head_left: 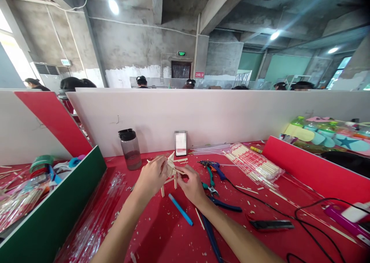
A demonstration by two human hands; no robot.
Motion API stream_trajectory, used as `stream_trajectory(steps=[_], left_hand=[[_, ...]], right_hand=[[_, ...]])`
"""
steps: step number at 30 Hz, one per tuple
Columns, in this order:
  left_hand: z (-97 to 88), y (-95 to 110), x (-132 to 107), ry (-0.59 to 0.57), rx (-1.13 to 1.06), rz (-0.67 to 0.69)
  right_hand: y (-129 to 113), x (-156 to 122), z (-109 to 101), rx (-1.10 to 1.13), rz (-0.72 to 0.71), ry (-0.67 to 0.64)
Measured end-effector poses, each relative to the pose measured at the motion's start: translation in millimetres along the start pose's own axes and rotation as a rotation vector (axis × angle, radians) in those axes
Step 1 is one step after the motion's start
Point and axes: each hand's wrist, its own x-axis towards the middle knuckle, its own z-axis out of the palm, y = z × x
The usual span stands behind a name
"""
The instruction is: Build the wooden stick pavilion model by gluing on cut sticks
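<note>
Between my two hands is a small model made of wooden sticks (171,170), with stick legs reaching down toward the red tabletop. My left hand (153,172) is closed on its left side, the fingertips partly hidden behind the hand. From the right, my right hand (189,181) pinches a thin stick (179,171) against the model. A blue pen (180,209) lies just below the hands. Beside my right hand are green-handled cutters (211,182) and a blue-handled glue gun (218,170).
Behind the hands a phone (181,143) leans on the white partition (185,109), with a water bottle (130,149) to its left. Bundled sticks (254,161) lie at the right. A black cable (266,205) and dark box cutter (271,225) are nearer. Plastic wrap (98,216) covers the left.
</note>
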Motion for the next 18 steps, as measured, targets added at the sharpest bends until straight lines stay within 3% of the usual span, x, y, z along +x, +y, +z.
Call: stream_trajectory(steps=[18], left_hand=[[0.0, -0.7, -0.2, -0.003, -0.005, 0.012]], right_hand=[[-3.1, -0.5, -6.7, -0.053, -0.004, -0.050]])
